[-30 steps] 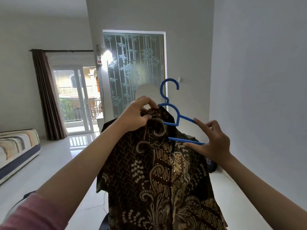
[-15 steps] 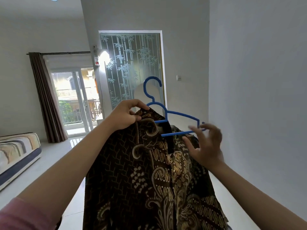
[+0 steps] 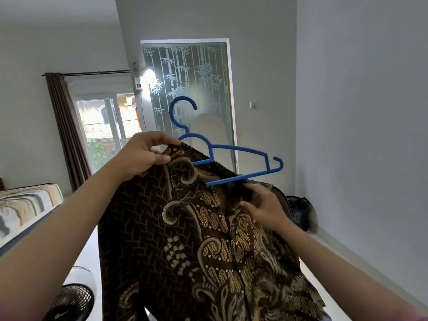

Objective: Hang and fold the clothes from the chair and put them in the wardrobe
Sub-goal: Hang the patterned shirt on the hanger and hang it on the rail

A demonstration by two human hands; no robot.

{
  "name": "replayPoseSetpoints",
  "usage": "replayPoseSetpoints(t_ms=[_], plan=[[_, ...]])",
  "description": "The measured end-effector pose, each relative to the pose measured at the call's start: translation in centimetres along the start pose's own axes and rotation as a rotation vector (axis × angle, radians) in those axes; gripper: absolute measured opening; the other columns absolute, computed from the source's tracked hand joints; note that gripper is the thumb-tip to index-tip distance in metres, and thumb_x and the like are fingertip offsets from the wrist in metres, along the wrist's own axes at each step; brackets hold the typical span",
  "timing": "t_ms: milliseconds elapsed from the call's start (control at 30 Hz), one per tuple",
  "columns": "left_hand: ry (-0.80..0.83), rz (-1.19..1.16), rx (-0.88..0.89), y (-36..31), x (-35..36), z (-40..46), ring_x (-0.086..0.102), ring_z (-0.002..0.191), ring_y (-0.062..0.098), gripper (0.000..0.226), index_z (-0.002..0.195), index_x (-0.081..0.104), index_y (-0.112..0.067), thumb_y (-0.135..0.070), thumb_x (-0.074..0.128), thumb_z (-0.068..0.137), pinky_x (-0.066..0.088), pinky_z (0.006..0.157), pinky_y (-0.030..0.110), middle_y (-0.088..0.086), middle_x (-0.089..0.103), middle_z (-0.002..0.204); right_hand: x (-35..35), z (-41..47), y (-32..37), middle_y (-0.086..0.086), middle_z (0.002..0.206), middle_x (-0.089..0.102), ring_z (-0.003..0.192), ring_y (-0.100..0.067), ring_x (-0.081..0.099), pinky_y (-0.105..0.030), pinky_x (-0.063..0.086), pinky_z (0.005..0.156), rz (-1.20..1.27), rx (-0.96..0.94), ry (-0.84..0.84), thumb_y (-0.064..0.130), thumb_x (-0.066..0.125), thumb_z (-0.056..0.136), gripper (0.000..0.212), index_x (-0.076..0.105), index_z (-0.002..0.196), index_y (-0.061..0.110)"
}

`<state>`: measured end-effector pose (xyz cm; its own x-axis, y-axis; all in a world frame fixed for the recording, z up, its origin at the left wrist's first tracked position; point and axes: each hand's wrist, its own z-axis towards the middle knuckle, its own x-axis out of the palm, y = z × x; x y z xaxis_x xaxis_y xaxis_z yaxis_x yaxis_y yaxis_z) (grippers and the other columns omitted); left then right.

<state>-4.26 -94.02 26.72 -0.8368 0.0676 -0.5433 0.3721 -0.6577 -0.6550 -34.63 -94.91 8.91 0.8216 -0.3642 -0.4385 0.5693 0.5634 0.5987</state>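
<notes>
Shirt (image 3: pixel 185 239): brown batik, gold and cream scrollwork; held up at chest height, hanging free below both hands.

Left hand (image 3: pixel 143 156): closed, pinching the shirt's upper left edge near the collar between thumb and fingers.

Hanger (image 3: pixel 234 156): blue; hook upright just above and right of the left hand. Its left end sits inside the shirt's neck; its right arm juts bare above the right hand.

Right hand (image 3: pixel 264 205): blurred, fingers spread loosely over the shirt's right shoulder cloth just below the hanger's lower bar; grip cannot be told.

Mattress (image 3: pixel 27 205): striped, far left of the left arm.

Fan (image 3: pixel 74 300): black grille, below the left forearm.
</notes>
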Motion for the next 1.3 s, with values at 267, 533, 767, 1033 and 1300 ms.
replayPoseSetpoints(t_ms=[267,533,767,1033,1300], plan=[[-0.041,0.053,-0.08,1.9,-1.0,-0.3,0.056,0.065,0.027,0.043,0.088,0.073,-0.031,0.01,0.065,0.08,0.05,0.058,0.031,0.006,0.071,0.072,-7.4,1.6,1.1,0.007,0.095,0.065,0.083,-0.007,0.063,-0.013,0.05,0.066,-0.026,-0.051,-0.062,-0.015,0.066,0.075,0.05,0.065,0.099,0.029],[-0.061,0.223,-0.032,1.1,1.2,1.1,0.05,0.056,0.014,0.041,0.093,0.071,-0.021,0.014,0.065,0.075,0.046,0.059,0.024,0.001,0.069,0.097,-10.9,1.5,2.9,0.007,0.094,0.065,0.076,-0.001,0.058,-0.011,0.045,0.061,-0.056,-0.07,-0.06,-0.015,0.065,0.076,0.052,0.066,0.102,0.03],[-0.244,0.283,0.004,0.1,5.1,1.8,0.047,0.056,-0.002,0.039,0.094,0.073,-0.017,0.011,0.062,0.071,0.036,0.054,0.012,-0.004,0.065,0.077,-9.9,0.5,5.8,0.011,0.093,0.066,0.076,-0.006,0.061,-0.015,0.049,0.063,0.041,-0.11,-0.061,-0.009,0.07,0.076,0.047,0.068,0.103,0.029],[-0.243,0.2,0.051,-1.0,6.4,1.6,0.055,0.051,0.015,0.041,0.097,0.072,-0.021,0.012,0.062,0.075,0.044,0.048,0.013,-0.012,0.063,0.067,-7.4,-0.4,6.6,0.008,0.095,0.064,0.078,-0.012,0.063,-0.021,0.053,0.069,-0.089,-0.198,0.266,0.013,0.073,0.081,0.021,0.071,0.102,0.015],[-0.177,0.078,0.103,-2.6,6.7,0.3,0.059,0.055,-0.004,0.042,0.087,0.072,-0.024,0.015,0.066,0.072,0.045,0.053,0.007,-0.01,0.068,0.088,-8.1,3.5,10.7,-0.004,0.089,0.065,0.063,-0.014,0.058,-0.02,0.05,0.054,-0.065,-0.304,-0.148,0.014,0.075,0.08,0.01,0.067,0.084,0.009]])
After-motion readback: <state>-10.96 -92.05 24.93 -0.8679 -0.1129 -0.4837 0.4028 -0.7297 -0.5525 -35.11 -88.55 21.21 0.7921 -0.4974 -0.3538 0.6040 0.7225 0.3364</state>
